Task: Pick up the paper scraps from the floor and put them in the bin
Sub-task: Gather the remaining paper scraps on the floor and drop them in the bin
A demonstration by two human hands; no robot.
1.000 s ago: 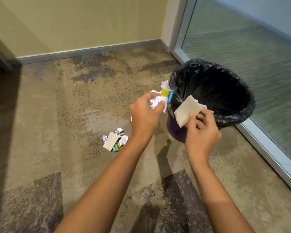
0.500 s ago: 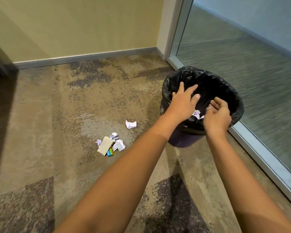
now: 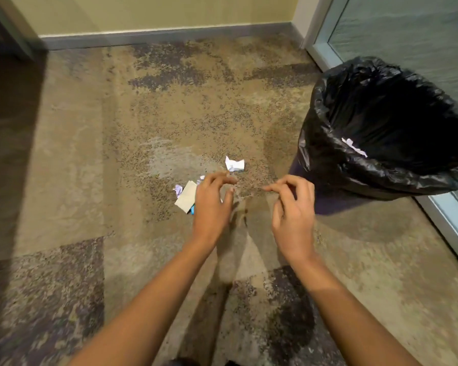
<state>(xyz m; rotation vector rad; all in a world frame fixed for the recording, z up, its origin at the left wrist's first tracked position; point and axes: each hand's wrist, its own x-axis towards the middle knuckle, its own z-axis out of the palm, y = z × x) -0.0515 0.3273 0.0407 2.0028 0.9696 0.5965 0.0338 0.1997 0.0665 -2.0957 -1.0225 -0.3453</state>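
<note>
A bin [image 3: 328, 165] lined with a black bag stands at the right, with white paper [image 3: 353, 146] showing inside it. On the carpet lies a crumpled white scrap [image 3: 234, 164]. Left of it sits a small pile: a beige card [image 3: 186, 196], a lilac scrap [image 3: 178, 190] and a blue bit [image 3: 192, 209]. My left hand [image 3: 212, 207] hovers over the pile's right side, empty, fingers apart, hiding part of it. My right hand [image 3: 292, 210] hangs empty with curled, spread fingers between the pile and the bin.
Patterned beige and purple carpet covers the floor. A yellow wall with a grey skirting [image 3: 169, 35] runs along the back. A glass partition with a pale frame [image 3: 444, 220] stands just behind and right of the bin.
Both hands held paper, dropped it into the bin, and have now pulled back left and down, empty, over the scraps on the carpet.
</note>
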